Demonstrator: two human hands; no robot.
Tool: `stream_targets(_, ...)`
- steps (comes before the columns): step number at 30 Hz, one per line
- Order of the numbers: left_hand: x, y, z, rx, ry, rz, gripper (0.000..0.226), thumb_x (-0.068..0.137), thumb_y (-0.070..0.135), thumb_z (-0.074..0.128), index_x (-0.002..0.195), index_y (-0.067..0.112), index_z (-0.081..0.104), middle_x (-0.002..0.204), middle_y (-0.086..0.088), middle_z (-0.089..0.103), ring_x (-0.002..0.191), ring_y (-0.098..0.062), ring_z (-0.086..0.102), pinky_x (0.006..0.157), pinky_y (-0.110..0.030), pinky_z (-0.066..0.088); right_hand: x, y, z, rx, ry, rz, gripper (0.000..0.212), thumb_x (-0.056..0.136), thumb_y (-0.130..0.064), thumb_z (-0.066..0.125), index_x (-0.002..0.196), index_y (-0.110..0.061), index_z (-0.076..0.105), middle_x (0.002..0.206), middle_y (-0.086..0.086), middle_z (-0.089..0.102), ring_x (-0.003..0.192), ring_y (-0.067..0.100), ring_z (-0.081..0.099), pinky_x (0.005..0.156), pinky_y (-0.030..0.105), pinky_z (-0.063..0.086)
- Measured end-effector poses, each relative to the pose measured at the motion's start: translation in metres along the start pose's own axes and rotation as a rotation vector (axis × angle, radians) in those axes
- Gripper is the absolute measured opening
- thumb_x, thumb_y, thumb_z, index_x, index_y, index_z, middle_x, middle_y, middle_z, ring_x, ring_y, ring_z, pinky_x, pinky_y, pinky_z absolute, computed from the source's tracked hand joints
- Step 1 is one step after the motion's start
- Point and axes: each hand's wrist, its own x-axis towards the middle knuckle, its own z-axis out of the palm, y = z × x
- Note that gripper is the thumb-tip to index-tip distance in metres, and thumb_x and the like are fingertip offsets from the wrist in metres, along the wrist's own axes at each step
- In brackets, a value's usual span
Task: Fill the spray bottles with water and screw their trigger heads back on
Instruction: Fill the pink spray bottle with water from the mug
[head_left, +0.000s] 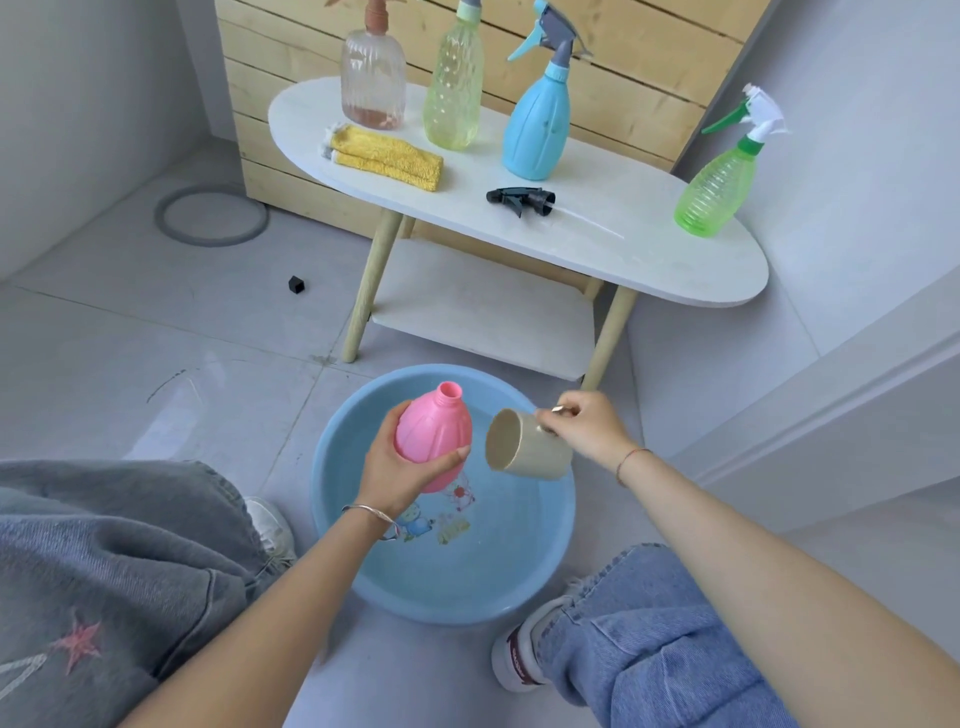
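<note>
Person crouches on the floor over a blue basin (493, 566) holding shallow water, cartoon print on its bottom.

Progress, as judged:
- Four bottles stand on the worktop (571, 249) with heads on: clear bottle (373, 78), yellow-green bottle (452, 88), blue bottle (537, 130), green bottle (719, 182) near the right end. The clear one shows only a little pinkish liquid at its base. Fill level of the other three cannot be told.
- Pink bottle (434, 441) is the one in hand, neck open and head off.
- Black trigger head (522, 199) lies on its side on the worktop, dip tube trailing to the right. Likely the pink bottle's. Screwing it back on is not yet done.

Position and grip:
- Left hand (400, 473) holds the pink bottle above the basin, leaning a little away from the person. Grip is clamped round the lower body, thumb across the front.
- Right hand (587, 426) holds a beige cup (524, 449) just beside the bottle. Grip is pinched on the handle side.
- Cup is tipped on its side, mouth toward the bottle. Inside looks empty and no stream shows.

Look of the pink bottle: opaque, egg-shaped, ribbed on the shoulder, short threaded neck. Water level inside cannot be read.

Also on the worktop: folded yellow cloth (387, 156)
</note>
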Motion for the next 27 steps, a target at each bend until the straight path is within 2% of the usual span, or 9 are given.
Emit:
stream_targets(2, 0.002, -0.003, -0.001, 0.008, 0.019, -0.009, 0.070, 0.060, 0.033, 0.091, 0.115, 0.042, 0.048, 0.111, 0.018, 0.057, 0.100, -0.003, 0.057, 0.070, -0.016, 0.048, -0.001, 0.012, 0.022, -0.087, -0.045, -0.004, 0.040, 0.076, -0.016, 0.068, 0.051, -0.017, 0.037, 0.054, 0.001, 0.038, 0.056, 0.015, 0.034, 0.053, 0.029, 0.026)
stream_targets(5, 0.006, -0.006, -0.003, 0.011, 0.039, -0.020, 0.073, 0.062, 0.032, 0.090, 0.121, 0.038, 0.047, 0.113, 0.015, 0.057, 0.101, -0.007, 0.058, 0.070, -0.016, 0.048, -0.007, 0.032, 0.056, -0.180, -0.085, 0.015, 0.043, 0.076, -0.017, 0.066, 0.049, -0.018, 0.032, 0.053, 0.000, 0.034, 0.060, 0.019, 0.036, 0.052, 0.030, 0.026)
stream_targets(8, 0.008, -0.007, -0.005, 0.017, 0.051, -0.025, 0.073, 0.063, 0.031, 0.090, 0.122, 0.036, 0.048, 0.115, 0.011, 0.057, 0.101, -0.010, 0.058, 0.070, -0.014, 0.048, -0.014, 0.051, 0.082, -0.219, -0.093, 0.032, 0.043, 0.076, -0.018, 0.063, 0.052, -0.017, 0.028, 0.060, 0.005, 0.035, 0.064, 0.021, 0.034, 0.055, 0.032, 0.023)
stream_targets(11, 0.009, -0.010, -0.009, 0.016, 0.059, -0.040, 0.075, 0.062, 0.032, 0.089, 0.125, 0.034, 0.048, 0.117, 0.011, 0.057, 0.103, -0.010, 0.058, 0.068, -0.013, 0.048, -0.021, 0.066, 0.098, -0.257, -0.115, 0.022, 0.044, 0.079, -0.019, 0.062, 0.053, -0.017, 0.026, 0.061, 0.000, 0.033, 0.072, 0.021, 0.036, 0.054, 0.030, 0.021)
stream_targets(15, 0.010, -0.013, -0.013, 0.012, 0.073, -0.052, 0.079, 0.060, 0.035, 0.090, 0.127, 0.033, 0.048, 0.117, 0.011, 0.058, 0.103, -0.008, 0.058, 0.068, -0.013, 0.049, -0.028, 0.078, 0.109, -0.417, -0.177, 0.023, 0.041, 0.087, -0.027, 0.056, 0.056, -0.020, 0.030, 0.069, -0.008, 0.031, 0.090, 0.022, 0.039, 0.068, 0.029, 0.025)
stream_targets(19, 0.009, -0.012, -0.016, 0.015, 0.087, -0.056, 0.077, 0.061, 0.033, 0.090, 0.126, 0.033, 0.048, 0.113, 0.017, 0.056, 0.100, -0.002, 0.057, 0.061, -0.009, 0.049, -0.029, 0.084, 0.119, -0.408, -0.201, 0.023, 0.041, 0.089, -0.030, 0.056, 0.058, -0.023, 0.030, 0.071, -0.010, 0.030, 0.091, 0.021, 0.039, 0.072, 0.029, 0.025)
stream_targets(23, 0.009, -0.011, -0.019, 0.026, 0.114, -0.061, 0.074, 0.062, 0.031, 0.089, 0.123, 0.036, 0.046, 0.110, 0.022, 0.054, 0.098, 0.001, 0.055, 0.067, -0.012, 0.046, -0.029, 0.087, 0.129, -0.392, -0.196, 0.028, 0.041, 0.089, -0.030, 0.057, 0.059, -0.023, 0.030, 0.071, -0.011, 0.030, 0.087, 0.018, 0.035, 0.071, 0.028, 0.024)
stream_targets(27, 0.009, -0.009, -0.022, 0.030, 0.134, -0.061, 0.071, 0.064, 0.027, 0.088, 0.120, 0.035, 0.047, 0.107, 0.025, 0.052, 0.096, 0.005, 0.054, 0.067, -0.011, 0.045, -0.029, 0.087, 0.136, -0.330, -0.192, 0.081, 0.039, 0.089, -0.031, 0.058, 0.059, -0.025, 0.033, 0.072, -0.011, 0.031, 0.091, 0.022, 0.043, 0.069, 0.028, 0.025)
